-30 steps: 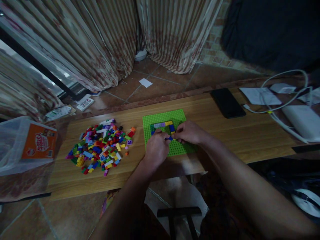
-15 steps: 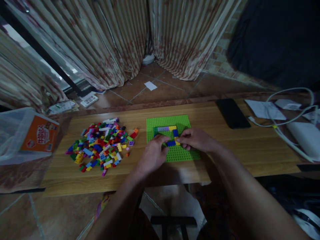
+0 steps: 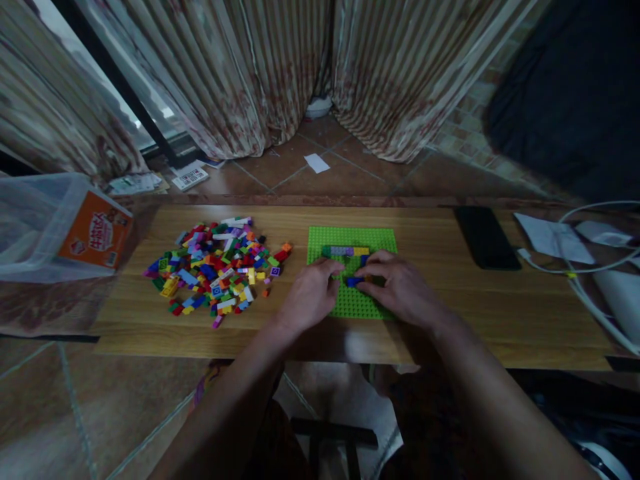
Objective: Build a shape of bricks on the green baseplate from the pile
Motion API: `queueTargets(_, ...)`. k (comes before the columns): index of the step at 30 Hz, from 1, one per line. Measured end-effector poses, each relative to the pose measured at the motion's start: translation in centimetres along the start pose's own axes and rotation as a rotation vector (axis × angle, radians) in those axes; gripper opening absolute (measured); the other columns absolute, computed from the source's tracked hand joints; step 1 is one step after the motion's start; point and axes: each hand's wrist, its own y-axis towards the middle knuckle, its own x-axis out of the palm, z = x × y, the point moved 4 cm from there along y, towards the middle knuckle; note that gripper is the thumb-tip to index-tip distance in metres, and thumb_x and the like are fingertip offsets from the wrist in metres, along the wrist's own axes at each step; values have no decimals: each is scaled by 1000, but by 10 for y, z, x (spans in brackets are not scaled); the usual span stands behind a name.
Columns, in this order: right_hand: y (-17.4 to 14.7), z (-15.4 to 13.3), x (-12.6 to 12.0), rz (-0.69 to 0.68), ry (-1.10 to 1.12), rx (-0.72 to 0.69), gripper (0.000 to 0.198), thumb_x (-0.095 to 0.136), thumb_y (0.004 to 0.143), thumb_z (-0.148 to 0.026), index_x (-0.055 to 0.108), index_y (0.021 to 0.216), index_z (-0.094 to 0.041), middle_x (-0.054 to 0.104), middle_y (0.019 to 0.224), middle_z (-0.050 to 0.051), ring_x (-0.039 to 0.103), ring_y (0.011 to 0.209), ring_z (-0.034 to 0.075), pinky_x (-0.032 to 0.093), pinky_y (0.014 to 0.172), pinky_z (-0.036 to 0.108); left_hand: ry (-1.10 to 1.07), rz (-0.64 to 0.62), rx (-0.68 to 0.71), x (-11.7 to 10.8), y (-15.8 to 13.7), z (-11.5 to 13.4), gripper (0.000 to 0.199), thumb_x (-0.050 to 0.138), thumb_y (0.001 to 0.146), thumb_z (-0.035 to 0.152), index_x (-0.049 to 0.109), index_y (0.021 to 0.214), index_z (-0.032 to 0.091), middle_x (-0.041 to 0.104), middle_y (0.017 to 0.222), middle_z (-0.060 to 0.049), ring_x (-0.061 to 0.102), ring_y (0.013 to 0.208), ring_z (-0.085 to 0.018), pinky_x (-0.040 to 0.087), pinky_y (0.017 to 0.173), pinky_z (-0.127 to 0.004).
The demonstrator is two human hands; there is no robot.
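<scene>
On the green baseplate (image 3: pixel 370 308) several bricks form part of a rectangular outline. Its back row has a lavender brick (image 3: pixel 341 251) and a yellow brick (image 3: pixel 361 251). My right hand (image 3: pixel 400 288) covers much of the right side, its thumb and fingertips pinching a blue brick (image 3: pixel 354 282) low over the plate. Over the left edge of the plate rests my left hand (image 3: pixel 311 293), fingers curled with the tips apart and no brick visible between them. It hides the left part of the outline.
A loose heap of colored bricks (image 3: pixel 215 267) lies left on the wooden table (image 3: pixel 430 240). Beyond it stands a clear plastic bin (image 3: pixel 45 227) with an orange label. A black phone (image 3: pixel 487 238), papers (image 3: pixel 553 237) and a white cable (image 3: pixel 590 269) are at the right.
The view has shifted, so the table sits differently in the frame. My hands have moved a little apart, and the blue brick at the front now shows between them at my right fingertips.
</scene>
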Motion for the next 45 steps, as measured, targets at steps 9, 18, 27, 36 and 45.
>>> queueTargets(9, -2, 1, 2, 4, -51, -44, 13, 64, 88, -28, 76, 92, -23, 65, 103, 7, 61, 96, 23, 49, 87, 39, 7, -29, -18, 4, 1, -1, 28, 50, 86, 6, 69, 104, 17, 71, 103, -7, 67, 91, -17, 54, 90, -31)
queueTargets(18, -1, -3, 0, -9, -94, -11, 14, 64, 88, -26, 78, 89, -23, 66, 97, 7, 60, 92, 24, 48, 85, 40, 83, -31, -15, 5, 1, 1, 25, 53, 88, 10, 69, 106, 18, 69, 101, -6, 66, 90, -17, 54, 87, -31)
queueTargets(27, 0, 6, 4, -2, -100, 72, 10, 70, 84, -31, 79, 88, -27, 67, 91, 6, 60, 91, 25, 46, 86, 42, 177, -11, -127, 13, 1, 8, 21, 55, 93, 28, 75, 91, 23, 72, 92, -3, 66, 83, -17, 50, 77, -29)
queueTargets(36, 2, 16, 6, 4, 12, 166, 8, 75, 79, -32, 79, 86, -28, 68, 86, 4, 60, 88, 22, 45, 82, 39, 247, 3, -207, 15, 4, 10, 21, 55, 92, 27, 75, 86, 25, 73, 94, -3, 67, 82, -18, 47, 70, -27)
queueTargets(45, -8, 12, 5, 60, 110, 119, 17, 69, 86, -35, 78, 98, -28, 67, 89, 5, 62, 88, 21, 45, 85, 37, 189, 13, -189, 11, 1, 11, 16, 58, 91, 25, 74, 91, 22, 73, 97, -3, 67, 83, -17, 49, 75, -28)
